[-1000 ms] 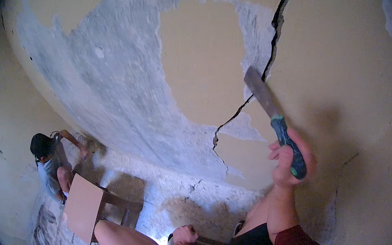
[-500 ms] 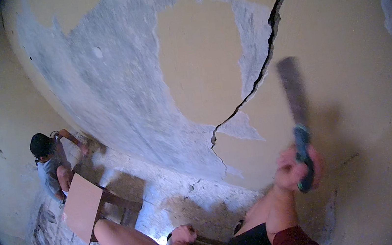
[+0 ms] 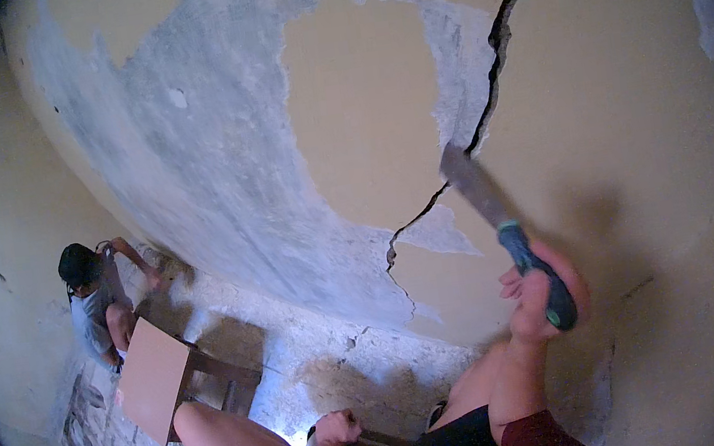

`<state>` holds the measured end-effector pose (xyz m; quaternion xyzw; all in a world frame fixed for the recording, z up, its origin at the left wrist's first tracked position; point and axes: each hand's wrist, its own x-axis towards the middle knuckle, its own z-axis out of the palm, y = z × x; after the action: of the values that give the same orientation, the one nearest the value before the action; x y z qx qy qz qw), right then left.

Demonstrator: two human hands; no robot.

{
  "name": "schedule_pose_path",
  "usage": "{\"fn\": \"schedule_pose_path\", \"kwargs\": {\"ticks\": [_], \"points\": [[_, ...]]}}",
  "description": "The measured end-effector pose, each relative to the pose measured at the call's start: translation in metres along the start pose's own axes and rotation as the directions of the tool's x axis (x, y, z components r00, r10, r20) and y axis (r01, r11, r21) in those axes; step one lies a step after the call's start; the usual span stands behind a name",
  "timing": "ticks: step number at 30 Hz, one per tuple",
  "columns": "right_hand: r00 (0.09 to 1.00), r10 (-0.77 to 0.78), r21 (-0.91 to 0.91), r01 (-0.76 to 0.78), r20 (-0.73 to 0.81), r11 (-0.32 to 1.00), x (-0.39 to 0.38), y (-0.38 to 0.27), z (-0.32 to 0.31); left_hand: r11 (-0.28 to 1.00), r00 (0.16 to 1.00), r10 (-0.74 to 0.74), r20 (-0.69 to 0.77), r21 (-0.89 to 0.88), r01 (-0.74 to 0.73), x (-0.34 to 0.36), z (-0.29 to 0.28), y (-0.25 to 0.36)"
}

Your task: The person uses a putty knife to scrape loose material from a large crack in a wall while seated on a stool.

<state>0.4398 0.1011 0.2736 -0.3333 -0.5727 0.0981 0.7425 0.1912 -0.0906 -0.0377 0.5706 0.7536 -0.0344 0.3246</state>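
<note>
My right hand (image 3: 546, 290) is closed round the dark, green-trimmed handle of a broad-bladed knife (image 3: 476, 185). The blade points up and left, its tip lying over the long crack (image 3: 487, 111) in the wall (image 3: 618, 80). Whether the metal touches the plaster is hard to tell. Low in the middle, my left hand (image 3: 337, 428) is curled into a fist by my thigh, next to a brown strip; what it holds, if anything, is hidden. Grey-white bare patches (image 3: 209, 125) show where the yellowish paint is gone, left of the crack.
At the left another person (image 3: 96, 293) in a dark cap squats against the wall's foot, one arm reaching to it. A brown board (image 3: 153, 376) on a wooden frame stands by my left knee. Dust and debris cover the tiled floor (image 3: 300, 334) along the wall.
The knife has swung left and tilted, from upright beside the crack to across it. My right hand has turned with it; my left hand stays put.
</note>
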Motion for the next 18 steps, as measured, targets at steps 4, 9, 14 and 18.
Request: {"fn": "schedule_pose_path", "kwargs": {"ticks": [4, 9, 14, 18], "points": [[0.992, -0.117, -0.008, 0.116, -0.046, 0.993, 0.0, 0.008, -0.001, 0.999, 1.0, 0.001, -0.001, 0.041, -0.001, -0.002, -0.003, 0.004], [0.999, 0.014, 0.014, -0.013, -0.032, 1.0, 0.001, -0.006, -0.004, 0.998, 1.0, 0.001, 0.027, 0.062, -0.003, -0.003, -0.002, 0.002], [0.973, -0.136, 0.275, 0.184, -0.187, 0.944, -0.005, 0.015, -0.01, 0.997, 1.0, -0.012, 0.025, 0.083, 0.01, -0.002, -0.008, 0.011], [0.947, -0.023, -0.164, 0.079, 0.32, 0.983, 0.0, 0.009, 0.014, 0.994, 0.999, -0.024, 0.036, 0.108, 0.02, -0.006, 0.0, -0.003]]}}
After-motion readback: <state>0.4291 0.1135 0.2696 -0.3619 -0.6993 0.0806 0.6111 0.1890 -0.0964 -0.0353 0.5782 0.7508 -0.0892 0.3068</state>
